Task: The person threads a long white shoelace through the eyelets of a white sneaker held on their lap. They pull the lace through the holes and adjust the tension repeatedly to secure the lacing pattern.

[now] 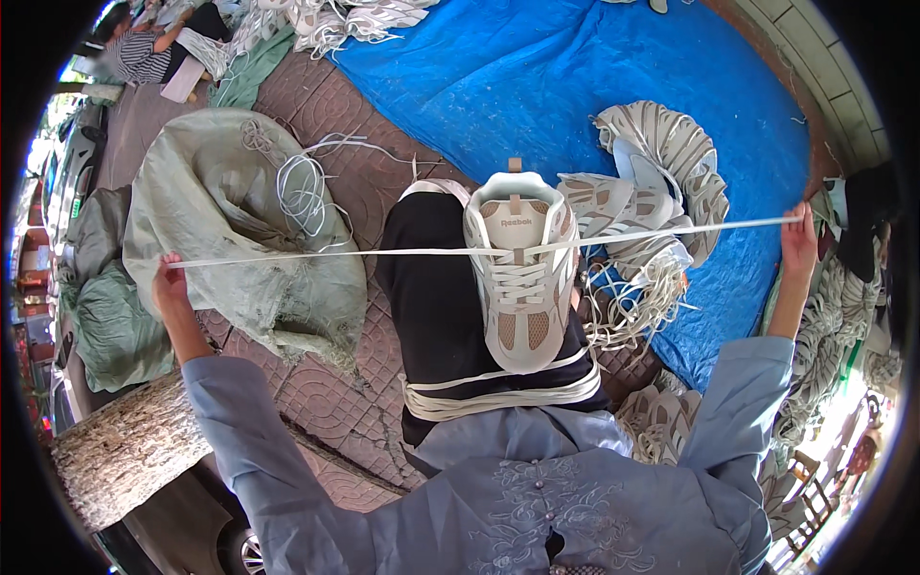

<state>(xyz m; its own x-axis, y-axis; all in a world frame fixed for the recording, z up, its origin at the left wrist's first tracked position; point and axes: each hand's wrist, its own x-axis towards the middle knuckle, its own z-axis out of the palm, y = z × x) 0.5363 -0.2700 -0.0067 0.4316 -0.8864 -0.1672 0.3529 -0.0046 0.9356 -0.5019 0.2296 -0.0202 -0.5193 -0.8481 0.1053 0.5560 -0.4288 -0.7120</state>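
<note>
A white and beige sneaker rests on my lap, its toe toward me. White lacing crosses its front, and a shoelace runs from its upper part out to both sides, pulled nearly straight. Far out on the left, over a pale sack, my left hand pinches one end of the lace. My right hand pinches the other end, out above the right edge of the blue tarp. A bundle of loose cream laces lies across my thighs, just below the shoe's toe.
Several shoe uppers lie in a curved row on the blue tarp, with tangled laces near them. A greenish sack with loose laces sits left. A tree trunk stands lower left. Another person sits far left.
</note>
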